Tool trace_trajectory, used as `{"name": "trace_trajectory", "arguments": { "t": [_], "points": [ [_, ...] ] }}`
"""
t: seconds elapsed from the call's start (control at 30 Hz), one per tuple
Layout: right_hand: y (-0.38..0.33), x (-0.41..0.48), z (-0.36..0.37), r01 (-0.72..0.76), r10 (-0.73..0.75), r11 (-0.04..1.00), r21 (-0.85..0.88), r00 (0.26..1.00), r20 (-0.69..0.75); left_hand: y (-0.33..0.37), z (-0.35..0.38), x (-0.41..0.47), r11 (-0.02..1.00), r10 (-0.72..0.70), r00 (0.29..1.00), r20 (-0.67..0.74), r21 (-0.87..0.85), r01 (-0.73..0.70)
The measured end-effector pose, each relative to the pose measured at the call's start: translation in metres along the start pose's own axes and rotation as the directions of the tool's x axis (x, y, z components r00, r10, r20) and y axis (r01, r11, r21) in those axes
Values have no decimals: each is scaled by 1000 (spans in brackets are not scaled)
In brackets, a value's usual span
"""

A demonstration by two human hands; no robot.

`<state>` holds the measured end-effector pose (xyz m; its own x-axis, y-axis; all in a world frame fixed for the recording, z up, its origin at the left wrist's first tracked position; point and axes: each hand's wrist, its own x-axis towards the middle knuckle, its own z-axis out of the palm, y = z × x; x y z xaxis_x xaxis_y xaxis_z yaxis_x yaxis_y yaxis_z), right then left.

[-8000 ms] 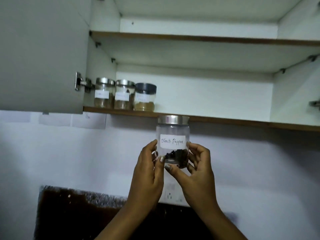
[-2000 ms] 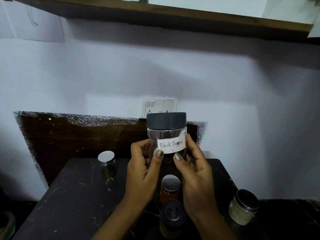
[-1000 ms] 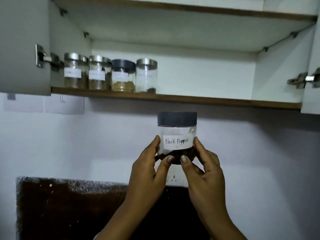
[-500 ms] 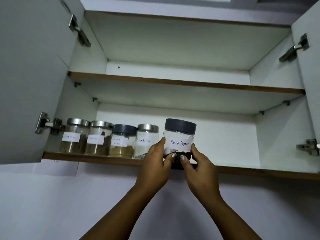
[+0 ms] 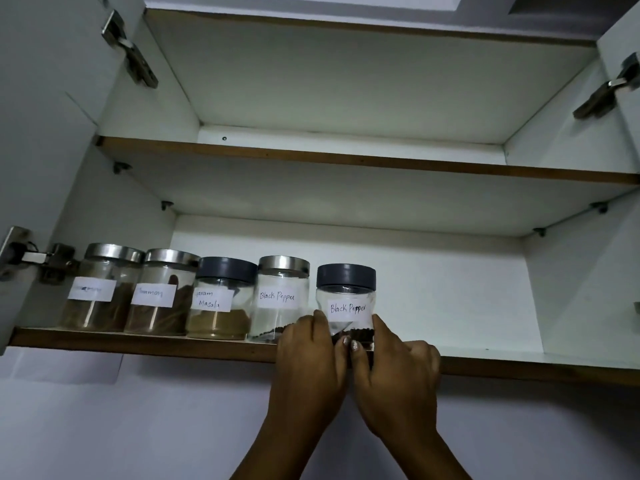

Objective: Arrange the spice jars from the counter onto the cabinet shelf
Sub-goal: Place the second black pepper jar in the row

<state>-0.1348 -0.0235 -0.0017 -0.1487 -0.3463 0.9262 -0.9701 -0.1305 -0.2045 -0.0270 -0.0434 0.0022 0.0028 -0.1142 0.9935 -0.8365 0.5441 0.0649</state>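
Gripping jar [image 5: 346, 299] at shelf [image 5: 138, 344] edge, both hands [image 5: 349, 368]

Lower cabinet shelf [image 5: 519, 356], brown front edge, white top. Five jars in a row along its front, from 9 o'clock side toward centre: steel-lid jar, label unreadable [image 5: 100, 289]; steel-lid jar with brown spice [image 5: 161, 294]; dark-lid "Garam Masala" jar [image 5: 221, 299]; steel-lid "Black Pepper" jar [image 5: 280, 296]; dark-lid "Black Pepper" jar [image 5: 346, 299] at the row's 3 o'clock end, upright. Neighbours touching or just beside. Upper shelf [image 5: 346, 161] seen from below.
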Motion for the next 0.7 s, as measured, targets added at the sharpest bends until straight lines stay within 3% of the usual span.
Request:
{"name": "trace_trajectory", "arguments": {
  "t": [0.17,0.3,0.7],
  "points": [
    [-1,-1,9,-4,3,999,-52,1000,-28,2,1,0,996,15,999,-37,88,-12],
    [1,0,8,-5,9,994,-112,999,41,4,-1,-1,997,6,999,-39,71,-3],
    [2,2,1,2,14,992,-126,991,130,14,-18,1,998,-43,991,127,41,38]
  ]
}}
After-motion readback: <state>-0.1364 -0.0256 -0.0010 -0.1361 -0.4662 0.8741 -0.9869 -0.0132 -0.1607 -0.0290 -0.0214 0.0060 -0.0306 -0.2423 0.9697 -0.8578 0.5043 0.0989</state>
